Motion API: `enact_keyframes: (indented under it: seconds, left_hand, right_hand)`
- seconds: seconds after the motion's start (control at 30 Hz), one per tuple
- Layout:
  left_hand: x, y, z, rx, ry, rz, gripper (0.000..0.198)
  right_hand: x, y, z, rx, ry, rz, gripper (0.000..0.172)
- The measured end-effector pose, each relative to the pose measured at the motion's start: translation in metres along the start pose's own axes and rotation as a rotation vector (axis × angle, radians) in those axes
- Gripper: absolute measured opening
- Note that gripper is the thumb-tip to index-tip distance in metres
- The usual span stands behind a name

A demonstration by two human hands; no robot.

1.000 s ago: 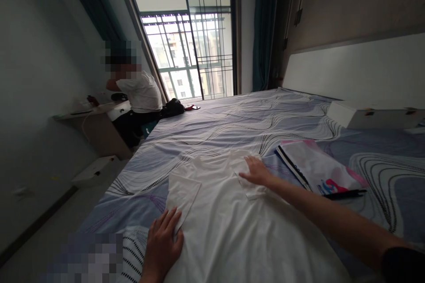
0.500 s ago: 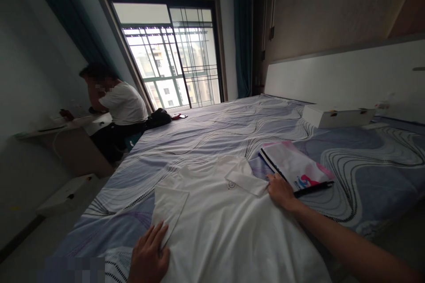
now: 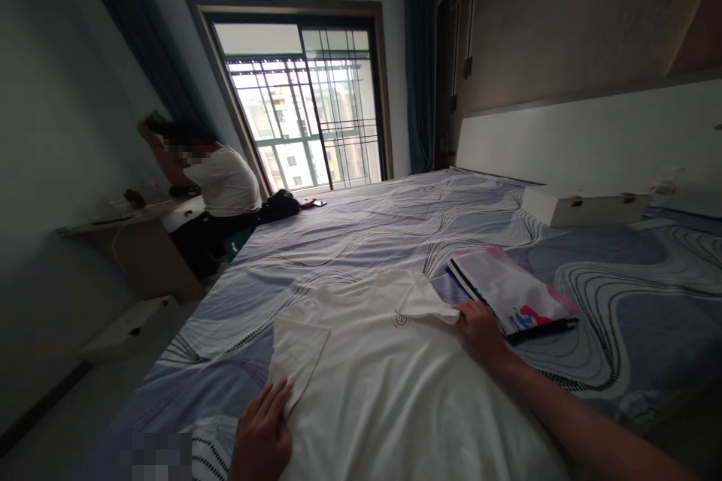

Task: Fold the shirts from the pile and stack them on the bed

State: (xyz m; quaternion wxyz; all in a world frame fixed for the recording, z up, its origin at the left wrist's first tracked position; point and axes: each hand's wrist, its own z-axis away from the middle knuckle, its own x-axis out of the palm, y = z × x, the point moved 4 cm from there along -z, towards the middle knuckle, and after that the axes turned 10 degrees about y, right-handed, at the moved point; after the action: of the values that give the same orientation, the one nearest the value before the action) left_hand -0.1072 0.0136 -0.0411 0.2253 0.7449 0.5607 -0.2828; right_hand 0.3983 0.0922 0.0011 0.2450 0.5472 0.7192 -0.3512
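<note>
A white T-shirt [image 3: 383, 383] with a small round print lies spread on the patterned bed, its collar away from me. Both sleeves are turned inward over the body. My left hand [image 3: 264, 428] rests flat at the shirt's left edge, just below the left sleeve, fingers stretched out. At the right sleeve, my right hand [image 3: 479, 327] pinches the tip of the white cloth. Beside that hand lies a pink and white zip pouch [image 3: 513, 293] with a black edge.
A white box [image 3: 587, 209] and a clear bottle [image 3: 668, 184] stand on the bed near the headboard. A person [image 3: 226, 184] sits at a desk [image 3: 141, 248] on the left. A black bag [image 3: 279, 207] lies at the bed's far edge.
My right hand has drawn the right sleeve's tip slightly, and the sleeve's fold looks different. The seated person's arm has risen. The view has shifted a little.
</note>
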Motion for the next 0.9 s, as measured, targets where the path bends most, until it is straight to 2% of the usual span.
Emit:
enact_keyframes:
  seconds: [0.1,0.17,0.23,0.37,0.5,0.6,0.67,0.77,0.9]
  left_hand:
    - [-0.002,0.003,-0.001,-0.002,0.022,0.003,0.05]
    - [-0.004,0.005,-0.002,-0.008,0.041,0.006,0.048]
    - [-0.005,0.006,-0.003,-0.019,0.055,0.017,0.045]
    - [-0.005,0.007,-0.005,-0.025,0.065,0.052,0.041]
    - [-0.006,0.008,-0.005,-0.027,0.072,0.063,0.038]
    - [-0.008,0.009,-0.005,-0.037,0.069,0.065,0.038]
    - [-0.008,0.01,-0.004,-0.047,0.055,0.07,0.039]
    - [-0.008,0.012,-0.004,-0.058,0.043,0.078,0.042]
    - [-0.008,0.011,-0.005,-0.079,0.06,0.069,0.045]
  right_hand:
    - [-0.005,-0.014,0.018,-0.095,0.034,0.069,0.053]
    - [-0.008,-0.033,0.026,-0.165,0.032,0.087,0.069]
    - [-0.006,-0.058,0.026,-0.233,-0.027,0.051,0.074]
    - [0.016,-0.101,0.0,-0.247,-0.183,0.059,0.057]
    - [0.048,-0.119,-0.039,-0.174,-0.315,0.196,0.031]
    - [0.057,-0.128,-0.066,-0.169,-0.326,0.184,0.027]
    - [0.058,-0.136,-0.072,-0.169,-0.3,0.174,0.028]
    - [0.059,-0.152,-0.049,-0.185,-0.28,0.162,0.035]
    - [0.062,-0.167,0.026,-0.21,-0.313,0.037,0.054]
